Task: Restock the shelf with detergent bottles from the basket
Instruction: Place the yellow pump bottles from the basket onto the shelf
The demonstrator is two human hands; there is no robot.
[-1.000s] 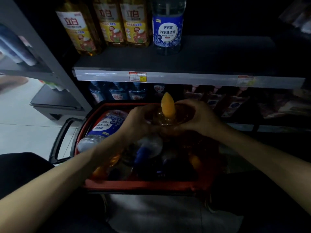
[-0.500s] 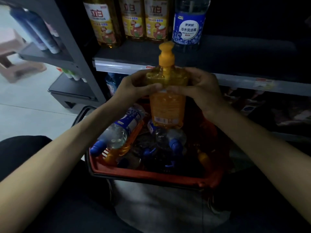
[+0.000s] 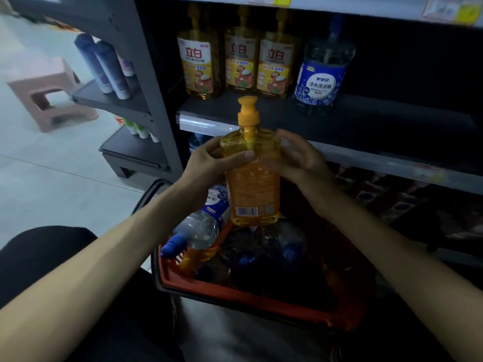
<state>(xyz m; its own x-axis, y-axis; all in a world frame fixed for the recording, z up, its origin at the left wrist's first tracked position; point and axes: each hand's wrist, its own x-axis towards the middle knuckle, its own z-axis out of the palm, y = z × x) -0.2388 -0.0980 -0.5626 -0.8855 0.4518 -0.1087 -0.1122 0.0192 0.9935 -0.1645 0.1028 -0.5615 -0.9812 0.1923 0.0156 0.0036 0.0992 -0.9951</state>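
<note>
We see the orange bottle (image 3: 252,178) upright in mid-air, above the basket (image 3: 235,291) and in front of the shelf (image 3: 366,126) edge, touching neither. It has a clear flat-sided body with squared shoulders and is full of orange-yellow liquid. The back label faces us, with a barcode low down; the text is too small to read. The orange pump cap (image 3: 248,111) is on top, its nozzle flat.

The left hand (image 3: 217,160) grips the bottle's upper left, with the thumb laid across the front just under the shoulder and the fingers going behind. The right hand (image 3: 300,158) lies against the upper right side with fairly straight, loose fingers. We cannot tell whether its fingertips touch the shoulder.

The basket is red and sits below the hands. A clear bottle with a blue cap (image 3: 198,228) lies on its side at the left, and more bottles sit in the dark middle, hard to make out.

Three yellow bottles (image 3: 241,61) stand in a row at the left of the shelf. A blue-label bottle (image 3: 322,74) stands just beside them on the right, and the dark shelf surface runs on to its right.

Far left, a side rack (image 3: 109,100) holds spray cans (image 3: 104,66), and a pink stool (image 3: 49,97) stands on the floor.
</note>
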